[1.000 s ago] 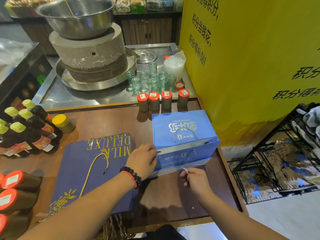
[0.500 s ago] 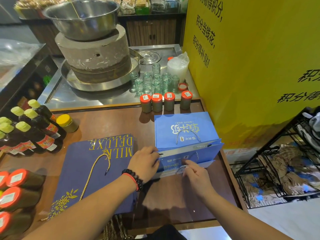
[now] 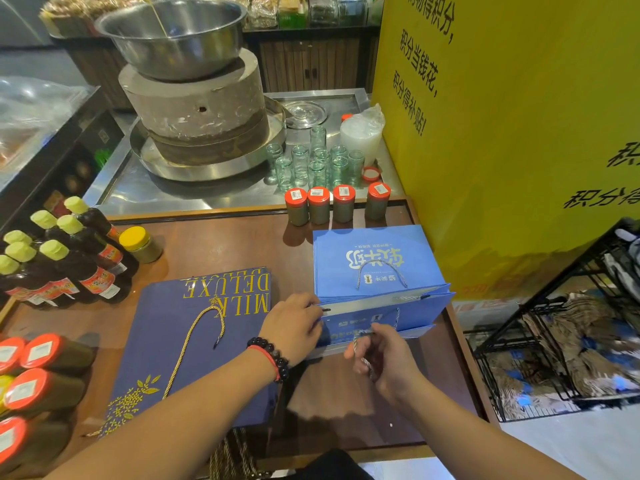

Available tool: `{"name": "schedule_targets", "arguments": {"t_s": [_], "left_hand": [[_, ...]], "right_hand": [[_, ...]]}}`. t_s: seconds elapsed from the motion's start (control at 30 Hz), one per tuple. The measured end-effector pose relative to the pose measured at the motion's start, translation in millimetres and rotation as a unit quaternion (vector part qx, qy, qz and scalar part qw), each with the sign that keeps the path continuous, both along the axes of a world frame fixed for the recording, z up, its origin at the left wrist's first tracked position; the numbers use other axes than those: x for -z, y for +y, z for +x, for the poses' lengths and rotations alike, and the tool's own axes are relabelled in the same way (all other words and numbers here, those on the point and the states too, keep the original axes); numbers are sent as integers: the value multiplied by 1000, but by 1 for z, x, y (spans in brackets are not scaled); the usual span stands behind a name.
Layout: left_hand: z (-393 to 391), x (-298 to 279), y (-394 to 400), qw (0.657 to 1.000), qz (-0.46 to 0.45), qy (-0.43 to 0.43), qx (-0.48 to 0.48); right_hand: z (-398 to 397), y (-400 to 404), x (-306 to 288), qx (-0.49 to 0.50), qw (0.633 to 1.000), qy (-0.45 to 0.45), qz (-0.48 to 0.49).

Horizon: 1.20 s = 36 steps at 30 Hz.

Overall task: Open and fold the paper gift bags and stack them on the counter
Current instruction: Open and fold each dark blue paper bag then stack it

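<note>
Fingers (image 3: pixel 360 351) of the right hand (image 3: pixel 384 362) curl round the twisted cord handle (image 3: pixel 367 365) of the light blue paper gift bag (image 3: pixel 381 317) just beyond them; left hand (image 3: pixel 294 327) fingers press its near-left edge on the brown tabletop (image 3: pixel 221 247). Judging by this, draw the cord gently while holding the stack steady.
</note>
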<state>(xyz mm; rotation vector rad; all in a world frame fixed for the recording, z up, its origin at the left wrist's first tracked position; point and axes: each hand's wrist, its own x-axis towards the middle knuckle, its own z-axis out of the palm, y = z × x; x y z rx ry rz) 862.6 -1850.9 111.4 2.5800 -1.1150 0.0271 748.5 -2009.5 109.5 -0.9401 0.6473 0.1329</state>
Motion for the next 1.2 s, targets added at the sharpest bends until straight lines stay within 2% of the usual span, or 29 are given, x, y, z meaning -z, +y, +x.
{"name": "schedule_targets", "arguments": {"t_s": [0.1, 0.23, 0.33, 0.5, 0.67, 0.77, 1.2], "left_hand": [[0, -1, 0, 1000, 0, 4, -1], [0, -4, -1, 1000, 4, 12, -1], [0, -6, -1, 1000, 7, 14, -3], [0, -8, -2, 1000, 14, 19, -2], [1, -7, -2, 1000, 10, 14, -3], [2, -7, -3, 1000, 13, 15, -2], [3, -5, -3, 1000, 17, 18, -8]], "right_hand": [[2, 2, -2, -10, 1000, -6, 9], [0, 1, -5, -50, 985, 7, -163], [1, 1, -7, -36, 978, 4, -206], [6, 5, -7, 3, 983, 30, -183], [12, 9, -10, -55, 970, 66, -226], [12, 12, -12, -68, 972, 62, -214], [30, 31, -3, 2, 984, 98, -149]]}}
